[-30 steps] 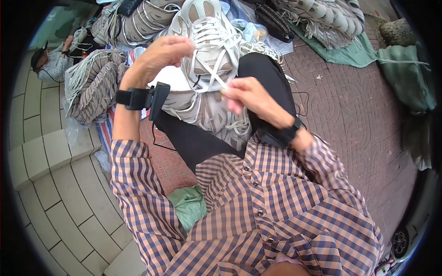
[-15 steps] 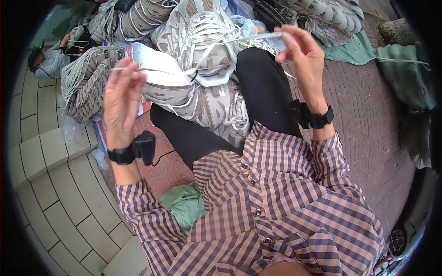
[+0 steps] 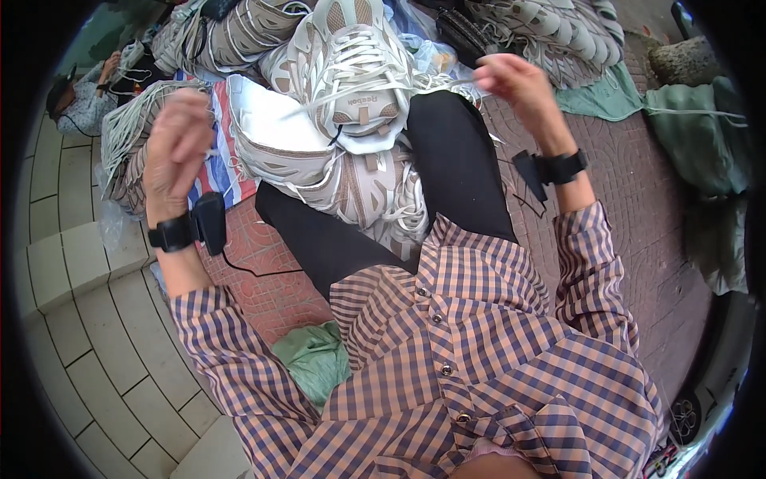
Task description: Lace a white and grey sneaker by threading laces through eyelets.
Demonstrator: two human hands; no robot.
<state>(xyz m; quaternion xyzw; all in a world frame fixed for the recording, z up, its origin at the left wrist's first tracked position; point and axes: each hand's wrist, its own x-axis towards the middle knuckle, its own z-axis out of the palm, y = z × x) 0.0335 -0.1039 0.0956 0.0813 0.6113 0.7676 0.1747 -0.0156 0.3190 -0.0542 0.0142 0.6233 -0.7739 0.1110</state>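
A beige-and-white sneaker (image 3: 363, 104) rests between my knees, its toe pointing away from me. White shoelaces (image 3: 363, 52) criss-cross its front. To the sneaker's left, my left hand (image 3: 177, 140) is raised with curled fingers, smeared by motion; a blurred lace end runs from the shoe toward it. On the other side, my right hand (image 3: 515, 84) pinches the other lace end between thumb and fingers, its tips also blurred. Under the laced shoe lie more sneakers (image 3: 359, 188) of the same kind, touching my legs.
Bundled sneakers or uppers with loose laces lie at the left (image 3: 132, 148), far left (image 3: 231, 40) and far right (image 3: 550, 36). Green sacks (image 3: 698, 132) stand on the right; a green bag (image 3: 315, 359) lies beside me. Another person (image 3: 84, 104) sits at the far left.
Both hands have drawn back from the shoe: the left moved left, the right slightly. The loose crossed laces over the tongue now lie tighter and flatter.
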